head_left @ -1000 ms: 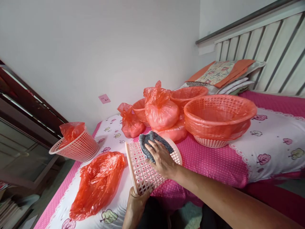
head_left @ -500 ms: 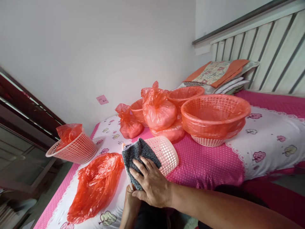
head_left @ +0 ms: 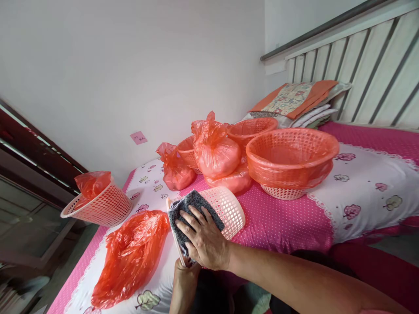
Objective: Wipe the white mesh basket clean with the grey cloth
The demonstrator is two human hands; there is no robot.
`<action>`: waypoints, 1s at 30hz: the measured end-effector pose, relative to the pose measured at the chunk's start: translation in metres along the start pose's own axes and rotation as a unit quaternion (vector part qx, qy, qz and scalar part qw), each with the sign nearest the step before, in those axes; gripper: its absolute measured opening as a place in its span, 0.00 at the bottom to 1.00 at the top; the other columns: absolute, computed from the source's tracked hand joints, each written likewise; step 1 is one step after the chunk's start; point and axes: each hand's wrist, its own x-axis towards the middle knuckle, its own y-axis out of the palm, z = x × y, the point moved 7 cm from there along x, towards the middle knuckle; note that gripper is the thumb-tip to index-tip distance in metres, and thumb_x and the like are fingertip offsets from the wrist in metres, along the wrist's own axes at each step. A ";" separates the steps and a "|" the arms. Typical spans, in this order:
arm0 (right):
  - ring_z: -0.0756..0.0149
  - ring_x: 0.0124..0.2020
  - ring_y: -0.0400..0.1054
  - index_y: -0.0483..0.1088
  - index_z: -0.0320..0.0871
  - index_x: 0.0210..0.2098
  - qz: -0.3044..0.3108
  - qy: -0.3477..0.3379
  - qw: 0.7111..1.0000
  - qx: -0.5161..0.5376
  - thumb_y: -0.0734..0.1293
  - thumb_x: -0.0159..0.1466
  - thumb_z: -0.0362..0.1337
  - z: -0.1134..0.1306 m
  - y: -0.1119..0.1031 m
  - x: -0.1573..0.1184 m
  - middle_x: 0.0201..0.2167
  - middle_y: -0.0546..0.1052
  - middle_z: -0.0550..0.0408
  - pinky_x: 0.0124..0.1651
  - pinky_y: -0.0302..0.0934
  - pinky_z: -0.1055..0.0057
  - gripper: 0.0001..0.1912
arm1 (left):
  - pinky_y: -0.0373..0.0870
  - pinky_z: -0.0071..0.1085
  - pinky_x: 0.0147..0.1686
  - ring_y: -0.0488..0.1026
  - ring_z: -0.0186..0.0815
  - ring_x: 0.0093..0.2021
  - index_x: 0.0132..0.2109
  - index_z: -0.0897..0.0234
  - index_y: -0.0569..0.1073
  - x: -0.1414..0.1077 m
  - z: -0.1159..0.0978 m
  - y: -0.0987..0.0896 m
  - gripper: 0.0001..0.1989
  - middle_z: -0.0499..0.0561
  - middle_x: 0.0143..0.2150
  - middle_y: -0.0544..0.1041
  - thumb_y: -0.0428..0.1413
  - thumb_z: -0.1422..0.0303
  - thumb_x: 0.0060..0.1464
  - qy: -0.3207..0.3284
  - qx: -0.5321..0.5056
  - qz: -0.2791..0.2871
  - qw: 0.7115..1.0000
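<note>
A light pink perforated basket (head_left: 231,213) lies on its side on the bed, its rim facing left. My left hand (head_left: 186,272) grips the rim at its lower edge. A dark grey cloth (head_left: 209,206) is draped over the basket's side. My right hand (head_left: 205,240) lies on the cloth with its fingers spread, pressing it against the basket. Left of the basket, a loose red plastic bag (head_left: 132,257) rests on the bedsheet.
Another pink basket (head_left: 109,205) with a red bag inside stands at the bed's left edge. Knotted red bags (head_left: 218,155) and bag-lined baskets (head_left: 291,163) stand behind. Pillows (head_left: 294,100) lie by the headboard (head_left: 363,65).
My right hand and the cloth have shifted slightly on the basket's side. My left hand stays at the rim, a little further right. The view has moved slightly.
</note>
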 end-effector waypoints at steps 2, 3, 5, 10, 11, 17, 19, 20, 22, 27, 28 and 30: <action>0.46 0.78 0.39 0.54 0.45 0.75 0.003 0.019 1.000 -0.011 0.61 0.72 0.42 -0.006 -0.003 0.002 0.77 0.55 0.48 0.76 0.34 0.35 0.34 | 0.76 0.33 0.32 0.80 0.40 0.27 0.28 0.60 0.86 0.000 -0.003 0.004 0.12 0.48 0.26 0.86 0.76 0.67 0.32 -0.007 -0.008 0.019 1.000; 0.45 0.78 0.40 0.55 0.44 0.75 0.005 0.031 0.999 -0.017 0.61 0.71 0.41 -0.010 -0.005 0.004 0.77 0.57 0.47 0.75 0.34 0.34 0.34 | 0.77 0.33 0.34 0.80 0.40 0.28 0.29 0.60 0.86 0.000 -0.005 0.006 0.11 0.48 0.27 0.86 0.76 0.66 0.33 -0.009 -0.012 0.030 0.999; 0.43 0.77 0.42 0.57 0.42 0.74 0.010 0.060 0.998 -0.033 0.61 0.70 0.40 -0.021 -0.009 0.008 0.76 0.59 0.44 0.75 0.35 0.32 0.34 | 0.78 0.35 0.38 0.82 0.41 0.31 0.31 0.61 0.87 0.002 -0.007 0.007 0.13 0.50 0.30 0.87 0.76 0.64 0.35 -0.018 -0.013 0.036 0.999; 0.40 0.75 0.48 0.59 0.41 0.73 0.017 0.158 0.984 -0.086 0.60 0.69 0.37 -0.068 -0.027 0.010 0.74 0.61 0.41 0.72 0.44 0.30 0.33 | 0.79 0.34 0.36 0.83 0.43 0.30 0.28 0.63 0.86 0.013 -0.005 -0.006 0.16 0.53 0.27 0.87 0.78 0.63 0.28 -0.035 -0.012 -0.002 0.999; 0.38 0.75 0.49 0.60 0.40 0.73 0.021 0.181 0.978 -0.097 0.61 0.68 0.37 -0.080 -0.030 0.007 0.74 0.62 0.40 0.71 0.46 0.29 0.33 | 0.78 0.33 0.34 0.82 0.42 0.29 0.28 0.63 0.86 0.016 -0.004 -0.008 0.16 0.53 0.27 0.87 0.78 0.63 0.27 -0.035 -0.014 -0.008 0.999; 0.36 0.75 0.48 0.62 0.34 0.70 -0.062 0.247 0.965 -0.064 0.62 0.71 0.48 -0.143 -0.037 -0.018 0.74 0.57 0.30 0.72 0.52 0.36 0.33 | 0.81 0.35 0.36 0.84 0.43 0.31 0.31 0.64 0.86 0.029 -0.007 -0.016 0.19 0.54 0.29 0.88 0.78 0.63 0.28 -0.042 -0.024 -0.019 0.999; 0.41 0.75 0.49 0.61 0.35 0.70 -0.111 0.234 0.966 -0.027 0.63 0.71 0.50 -0.150 -0.035 -0.025 0.74 0.56 0.30 0.73 0.53 0.41 0.35 | 0.81 0.36 0.38 0.84 0.43 0.32 0.32 0.63 0.86 0.030 -0.011 -0.017 0.18 0.53 0.30 0.89 0.78 0.64 0.28 -0.041 -0.026 -0.020 0.999; 0.42 0.75 0.50 0.61 0.36 0.70 -0.130 0.228 0.965 -0.014 0.63 0.71 0.50 -0.151 -0.034 -0.027 0.73 0.56 0.31 0.74 0.53 0.43 0.35 | 0.81 0.35 0.38 0.85 0.42 0.32 0.32 0.63 0.86 0.030 -0.012 -0.017 0.18 0.53 0.30 0.89 0.78 0.64 0.29 -0.040 -0.025 -0.018 0.999; 0.43 0.74 0.51 0.61 0.39 0.70 -0.151 0.214 0.965 -0.010 0.65 0.70 0.50 -0.147 -0.032 -0.028 0.73 0.58 0.35 0.74 0.52 0.43 0.34 | 0.81 0.34 0.38 0.85 0.42 0.32 0.33 0.62 0.86 0.027 -0.014 -0.017 0.18 0.52 0.30 0.89 0.78 0.62 0.31 -0.036 -0.019 -0.006 0.999; 0.38 0.73 0.51 0.63 0.36 0.69 -0.123 0.174 0.975 -0.067 0.71 0.65 0.52 -0.121 -0.035 -0.019 0.72 0.61 0.34 0.74 0.50 0.37 0.40 | 0.81 0.34 0.40 0.85 0.44 0.35 0.34 0.63 0.87 0.011 -0.005 -0.016 0.17 0.54 0.32 0.89 0.77 0.59 0.35 -0.021 0.008 0.039 0.999; 0.37 0.73 0.52 0.63 0.36 0.69 -0.114 0.169 0.976 -0.074 0.71 0.65 0.52 -0.117 -0.036 -0.017 0.71 0.61 0.34 0.74 0.49 0.37 0.41 | 0.80 0.34 0.41 0.85 0.44 0.35 0.35 0.62 0.88 0.007 -0.002 -0.016 0.17 0.54 0.33 0.89 0.76 0.58 0.37 -0.015 0.013 0.040 0.999; 0.38 0.73 0.52 0.63 0.36 0.69 -0.101 0.163 0.978 -0.080 0.71 0.65 0.51 -0.111 -0.037 -0.016 0.71 0.62 0.34 0.74 0.49 0.37 0.40 | 0.80 0.34 0.42 0.85 0.45 0.37 0.36 0.59 0.88 0.000 0.005 -0.015 0.17 0.53 0.34 0.89 0.76 0.58 0.38 -0.001 0.021 0.034 0.999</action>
